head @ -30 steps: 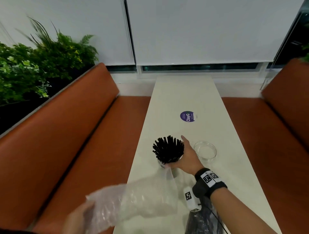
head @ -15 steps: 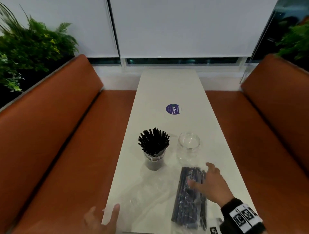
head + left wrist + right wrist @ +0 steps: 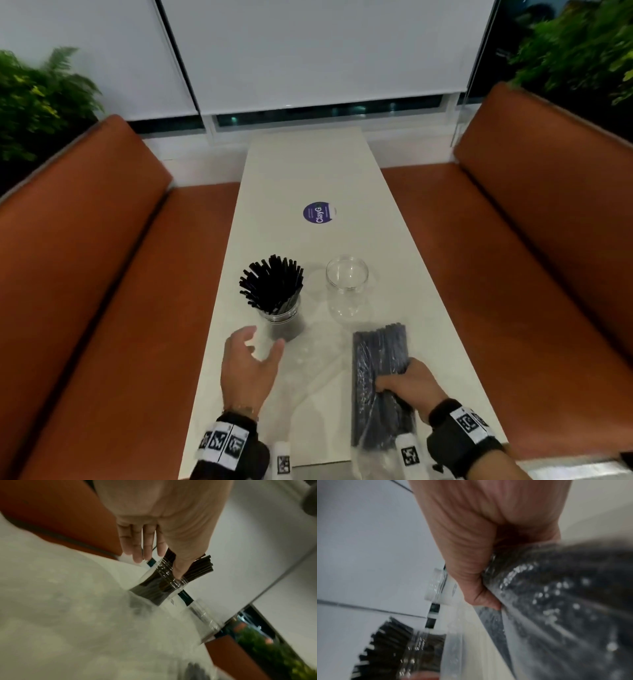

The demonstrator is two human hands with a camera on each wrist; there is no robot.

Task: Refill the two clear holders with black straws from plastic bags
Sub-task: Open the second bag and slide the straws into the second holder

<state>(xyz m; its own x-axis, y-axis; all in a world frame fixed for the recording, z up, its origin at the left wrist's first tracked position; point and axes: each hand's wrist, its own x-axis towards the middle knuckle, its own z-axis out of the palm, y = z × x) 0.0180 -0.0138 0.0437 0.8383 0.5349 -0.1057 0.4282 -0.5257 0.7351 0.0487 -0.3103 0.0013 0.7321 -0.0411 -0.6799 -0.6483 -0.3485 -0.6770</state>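
Two clear holders stand on the white table (image 3: 308, 164). The left holder (image 3: 286, 320) is packed with black straws (image 3: 272, 282); the right holder (image 3: 346, 287) is empty. A clear plastic bag of black straws (image 3: 380, 370) lies at the front right, and my right hand (image 3: 409, 382) grips its near half, fingers curled round the bundle (image 3: 556, 601). My left hand (image 3: 251, 359) hovers open just in front of the filled holder (image 3: 159, 582), holding nothing. An empty clear bag (image 3: 308, 383) lies flat between my hands.
Orange bench seats (image 3: 102, 291) run along both sides of the table. A round purple sticker (image 3: 318, 212) marks the table's middle. Plants (image 3: 37, 102) stand behind the benches, and white blinds (image 3: 325, 51) cover the window beyond.
My right hand has drawn back and closed round the bag of straws. My left hand has come up from the table's front edge toward the filled holder.
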